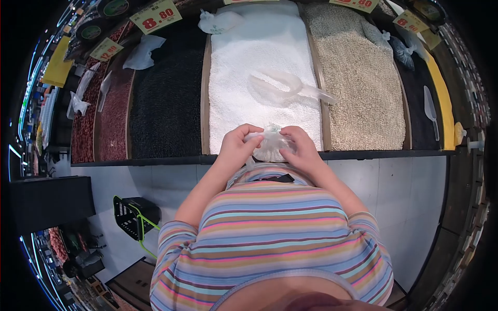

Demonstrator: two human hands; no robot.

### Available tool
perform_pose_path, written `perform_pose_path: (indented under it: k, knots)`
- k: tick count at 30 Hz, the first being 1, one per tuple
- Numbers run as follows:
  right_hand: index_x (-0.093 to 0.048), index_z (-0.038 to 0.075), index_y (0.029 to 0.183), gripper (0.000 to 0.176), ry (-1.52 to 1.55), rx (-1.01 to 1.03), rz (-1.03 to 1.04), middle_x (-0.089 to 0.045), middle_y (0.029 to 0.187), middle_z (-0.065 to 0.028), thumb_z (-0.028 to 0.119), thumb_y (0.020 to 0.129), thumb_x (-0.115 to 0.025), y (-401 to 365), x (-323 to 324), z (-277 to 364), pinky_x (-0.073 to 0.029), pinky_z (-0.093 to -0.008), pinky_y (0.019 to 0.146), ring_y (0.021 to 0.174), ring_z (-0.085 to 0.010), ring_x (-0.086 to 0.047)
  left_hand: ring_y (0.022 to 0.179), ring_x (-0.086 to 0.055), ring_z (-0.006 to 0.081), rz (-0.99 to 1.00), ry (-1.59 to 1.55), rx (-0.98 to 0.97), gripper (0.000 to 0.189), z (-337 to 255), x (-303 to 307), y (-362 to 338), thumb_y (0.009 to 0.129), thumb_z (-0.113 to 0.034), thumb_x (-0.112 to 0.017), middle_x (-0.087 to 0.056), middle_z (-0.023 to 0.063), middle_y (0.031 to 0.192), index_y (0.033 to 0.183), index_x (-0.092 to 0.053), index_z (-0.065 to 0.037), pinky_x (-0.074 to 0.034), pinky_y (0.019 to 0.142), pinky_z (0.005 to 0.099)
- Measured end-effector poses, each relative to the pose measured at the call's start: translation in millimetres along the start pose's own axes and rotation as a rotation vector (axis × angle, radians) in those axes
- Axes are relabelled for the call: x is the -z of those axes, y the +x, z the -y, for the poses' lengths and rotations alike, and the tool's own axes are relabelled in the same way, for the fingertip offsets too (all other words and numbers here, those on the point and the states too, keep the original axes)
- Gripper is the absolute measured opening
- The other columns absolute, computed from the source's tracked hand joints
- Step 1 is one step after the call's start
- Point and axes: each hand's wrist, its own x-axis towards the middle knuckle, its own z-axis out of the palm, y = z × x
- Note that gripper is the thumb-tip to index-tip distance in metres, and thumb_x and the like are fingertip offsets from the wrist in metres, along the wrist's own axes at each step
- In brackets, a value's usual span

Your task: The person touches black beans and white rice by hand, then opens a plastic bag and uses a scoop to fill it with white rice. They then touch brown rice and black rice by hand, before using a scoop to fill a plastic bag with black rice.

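A clear plastic bag [270, 147] with white grain inside hangs at the front edge of the white grain bin, close to my body. My left hand [239, 145] pinches the left side of its top. On the other side, my right hand [301, 147] has its fingers curled on the bag's top right. Just beyond both hands, a clear plastic scoop [282, 87] lies on the heaped white grain [259, 57], its handle reaching over the divider to the right.
Left of the white grain are bins of black grain [168, 103] and reddish beans [115, 122]; to the right is beige grain [358, 88]. Wooden dividers [206, 98] separate them. Price signs [155, 18] stand along the back. A black basket with a green handle [136, 217] sits on the floor.
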Motion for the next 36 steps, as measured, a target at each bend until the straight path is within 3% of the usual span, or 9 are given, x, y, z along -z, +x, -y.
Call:
perform_pose_path:
  k: [3, 9, 15, 17, 21, 24, 25, 28, 36]
  knots:
    - [-0.05, 0.005, 0.124, 0.061, -0.211, 0.113, 0.04, -0.052, 0.124, -0.0194, 0.026, 0.072, -0.074, 2.6, -10.4, -1.5, -0.04, -0.0437, 0.099, 0.115, -0.0378, -0.049, 0.068, -0.055, 0.005, -0.107, 0.236, -0.228, 0.016, -15.9, 1.4, -0.2, 0.081, -0.012, -0.072, -0.065, 0.002, 0.078, 0.09, -0.068, 0.0, -0.043, 0.058, 0.0204]
    - [-0.052, 0.005, 0.122, 0.058, -0.263, 0.125, 0.073, -0.055, 0.12, -0.0183, 0.028, 0.074, -0.074, 21.8, -23.9, -5.8, -0.043, -0.0425, 0.095, 0.111, -0.0362, -0.053, 0.066, -0.059, 0.0096, -0.049, 0.469, -0.465, 0.011, -52.5, 0.9, 9.4, 0.077, -0.006, -0.073, -0.066, 0.0059, 0.078, 0.085, -0.067, -0.001, -0.045, 0.058, 0.023]
    - [-0.064, 0.003, 0.1, 0.03, -0.239, 0.016, 0.084, -0.064, 0.094, -0.0159, 0.025, 0.081, -0.069, 35.7, -28.3, -16.4, -0.047, -0.0393, 0.081, 0.09, -0.0307, -0.06, 0.086, -0.062, 0.0167, -0.036, 0.636, -0.653, 0.009, -59.7, 11.3, 20.4, 0.076, 0.005, -0.065, -0.065, 0.0085, 0.093, 0.082, -0.066, -0.001, -0.049, 0.071, 0.0286]
    - [-0.065, 0.002, 0.094, 0.023, 0.078, -0.193, 0.056, -0.065, 0.086, -0.0112, 0.022, 0.084, -0.066, 35.7, -29.3, -16.5, -0.047, -0.0348, 0.076, 0.084, -0.0228, -0.06, 0.096, -0.062, 0.0186, -0.137, 0.742, -0.772, 0.011, -51.6, 20.2, 26.7, 0.076, 0.007, -0.063, -0.064, 0.0091, 0.102, 0.083, -0.065, -0.001, -0.049, 0.078, 0.0299]
    - [-0.066, 0.002, 0.09, 0.016, 0.507, -0.406, 0.036, -0.062, 0.078, -0.0011, 0.017, 0.088, -0.063, 38.4, -25.0, -16.8, -0.044, -0.0263, 0.068, 0.075, -0.0091, -0.054, 0.112, -0.057, 0.0213, -0.434, 0.592, -0.7, 0.018, -22.6, 36.9, 38.2, 0.079, 0.002, -0.063, -0.059, 0.0102, 0.119, 0.095, -0.065, -0.004, -0.045, 0.092, 0.0335]
    - [-0.067, 0.002, 0.091, 0.016, 0.618, -0.351, -0.014, -0.06, 0.078, 0.0028, 0.017, 0.09, -0.062, 41.0, -21.6, -7.1, -0.042, -0.0243, 0.068, 0.076, -0.006, -0.051, 0.113, -0.056, 0.0212, -0.23, 0.449, -0.4, 0.025, 2.3, 37.3, 32.8, 0.079, -0.005, -0.067, -0.059, 0.0115, 0.121, 0.104, -0.064, -0.006, -0.044, 0.093, 0.0348]
    - [-0.067, 0.002, 0.09, 0.017, 0.674, -0.374, -0.032, -0.06, 0.078, 0.0027, 0.018, 0.09, -0.061, 42.3, -21.1, -2.1, -0.042, -0.0242, 0.069, 0.076, -0.0062, -0.051, 0.115, -0.055, 0.0311, -0.078, 0.429, -0.405, 0.038, 12.0, 33.5, 31.2, 0.076, -0.011, -0.071, -0.057, 0.0156, 0.125, 0.112, -0.061, -0.007, -0.044, 0.095, 0.037]
    - [-0.067, 0.002, 0.09, 0.019, 0.752, -0.384, -0.067, -0.061, 0.079, 0.002, 0.019, 0.092, -0.06, 48.2, -17.4, 11.7, -0.042, -0.0242, 0.072, 0.077, -0.0067, -0.052, 0.11, -0.058, 0.0303, 0.058, 0.564, -0.388, 0.033, 50.6, 15.2, 30.9, 0.078, -0.014, -0.07, -0.062, 0.0161, 0.117, 0.109, -0.063, -0.004, -0.046, 0.091, 0.0376]
    - [-0.067, 0.002, 0.092, 0.019, 0.762, -0.274, -0.302, -0.065, 0.083, -0.0004, 0.018, 0.094, -0.059, 47.1, 22.6, 0.2, -0.043, -0.0244, 0.076, 0.08, -0.008, -0.056, 0.08, -0.061, 0.0107, -0.095, 0.051, -0.199, 0.017, 45.1, 17.0, 43.1, 0.089, -0.013, -0.061, -0.07, 0.0067, 0.084, 0.097, -0.07, -0.001, -0.046, 0.074, 0.025]
